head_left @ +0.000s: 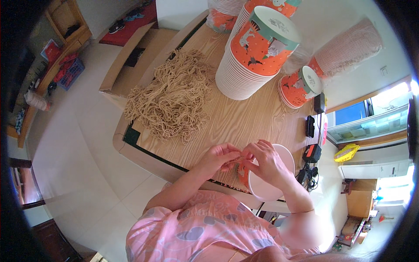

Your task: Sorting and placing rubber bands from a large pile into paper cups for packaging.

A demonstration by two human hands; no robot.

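My left hand [223, 157] and my right hand [264, 162] meet above the near edge of the wooden table, fingers pinched close together. Whatever lies between the fingertips is small and mostly hidden; I cannot make it out. Under and beside my right hand is a paper bucket [284, 162], orange outside and white inside, with its open mouth toward me. A loose, tangled heap of tan cord [174, 100] lies on the table beyond my left hand. Farther back, a tall stack of orange and white paper buckets [248, 65] stands upside down.
A shorter upside-down bucket stack [297, 89] stands at the right, near a plastic-wrapped stack [349, 48]. Black power adapters [311, 153] with cables line the table's right edge. An open cardboard box [124, 61] adjoins the table's left side.
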